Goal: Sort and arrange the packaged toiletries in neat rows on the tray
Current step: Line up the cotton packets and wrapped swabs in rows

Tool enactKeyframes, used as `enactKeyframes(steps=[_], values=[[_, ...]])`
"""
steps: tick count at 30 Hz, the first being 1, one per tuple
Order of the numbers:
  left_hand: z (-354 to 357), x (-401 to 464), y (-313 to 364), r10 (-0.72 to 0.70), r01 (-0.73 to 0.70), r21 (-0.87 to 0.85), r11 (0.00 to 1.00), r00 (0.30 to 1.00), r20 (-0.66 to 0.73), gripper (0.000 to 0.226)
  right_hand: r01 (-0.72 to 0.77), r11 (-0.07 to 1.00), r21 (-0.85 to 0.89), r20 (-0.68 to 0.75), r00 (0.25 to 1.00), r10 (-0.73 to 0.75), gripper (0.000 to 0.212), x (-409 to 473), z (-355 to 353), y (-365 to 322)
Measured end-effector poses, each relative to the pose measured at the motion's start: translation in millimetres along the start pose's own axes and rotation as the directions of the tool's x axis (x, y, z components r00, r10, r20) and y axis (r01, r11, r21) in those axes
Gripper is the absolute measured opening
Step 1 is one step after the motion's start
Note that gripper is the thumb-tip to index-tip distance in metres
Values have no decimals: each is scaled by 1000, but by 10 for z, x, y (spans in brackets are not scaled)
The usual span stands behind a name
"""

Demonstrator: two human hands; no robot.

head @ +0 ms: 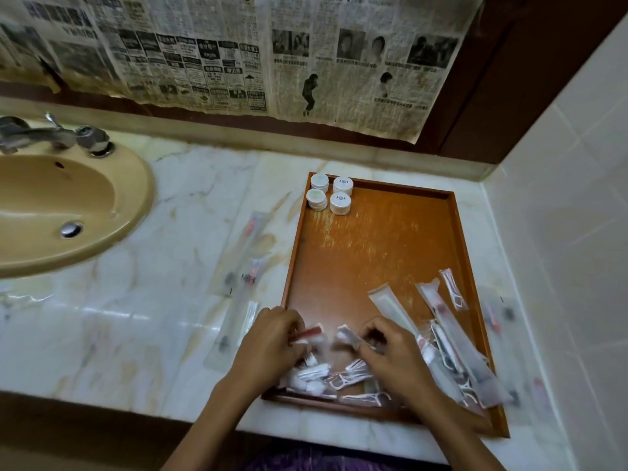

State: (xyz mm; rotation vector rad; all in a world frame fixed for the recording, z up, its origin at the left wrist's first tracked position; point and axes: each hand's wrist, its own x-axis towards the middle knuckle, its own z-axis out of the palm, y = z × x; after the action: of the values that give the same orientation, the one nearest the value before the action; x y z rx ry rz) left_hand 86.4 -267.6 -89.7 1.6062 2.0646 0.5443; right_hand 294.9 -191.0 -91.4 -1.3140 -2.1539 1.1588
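A brown wooden tray [380,239] lies on the marble counter. Several small round white packets [329,195] stand stacked in its far left corner. A loose heap of clear-wrapped toiletries [343,379] fills its near end, with cotton swabs, floss picks and long sachets [452,338] at the right. My left hand [272,338] is closed on a small packet with a red item [307,333]. My right hand [390,351] pinches a small white packet [345,336] just beside it, above the heap.
Long clear toothbrush packets [238,283] lie on the marble counter [136,317] left of the tray, and more blurred packets [503,321] lie to its right. A beige sink [68,205] with a metal tap [51,134] sits at the left. A tiled wall [571,215] borders the right.
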Motion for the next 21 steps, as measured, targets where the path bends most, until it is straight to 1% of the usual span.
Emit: enactKeyframes(steps=[2,3,4,6,7,9,12,14,15,16,17,18,19,20,21], values=[[-25,16,22,-46,44,-83,996,998,-31,26,-85,986,144,-77,992,97,12,-19,-78,-28],[-38,21,33,-74,68,-125,990,996,-44,29,-116,976,184,-108,985,137,13,-27,-126,-27],[-46,23,43,-105,95,-170,981,993,-46,31,-131,975,178,-137,978,157,14,-37,-185,-20],[-51,20,62,-156,143,-269,952,988,-24,28,-140,990,27,-150,978,142,13,-63,-325,44],[-44,18,66,-165,154,-306,940,986,-9,24,-145,987,-73,-118,984,136,15,-85,-405,64],[-22,20,83,-147,138,-333,933,989,-2,17,-171,957,-234,-20,985,171,21,-145,-574,108],[21,47,116,-108,91,-312,946,993,-39,17,-203,919,-338,99,963,249,18,-257,-811,121],[60,84,149,-80,59,-282,958,995,-65,16,-226,923,-311,133,952,277,19,-327,-895,129],[85,104,157,-68,47,-290,956,996,-64,14,-235,931,-280,112,955,275,20,-346,-893,128],[115,130,163,-51,33,-295,955,997,-55,11,-250,932,-262,44,962,271,21,-355,-866,142],[153,164,167,-22,10,-284,959,999,-40,8,-270,925,-268,-62,963,263,21,-357,-824,161],[202,203,167,15,-20,-259,966,1000,-25,7,-303,903,-304,-175,950,259,21,-350,-783,193],[262,247,167,51,-52,-229,972,999,-8,8,-337,874,-352,-258,932,255,21,-349,-752,216],[324,292,176,84,-82,-189,978,996,4,11,-363,839,-406,-284,923,261,23,-354,-729,250],[369,336,190,106,-105,-144,984,994,5,17,-362,804,-472,-254,929,269,28,-354,-704,279]])
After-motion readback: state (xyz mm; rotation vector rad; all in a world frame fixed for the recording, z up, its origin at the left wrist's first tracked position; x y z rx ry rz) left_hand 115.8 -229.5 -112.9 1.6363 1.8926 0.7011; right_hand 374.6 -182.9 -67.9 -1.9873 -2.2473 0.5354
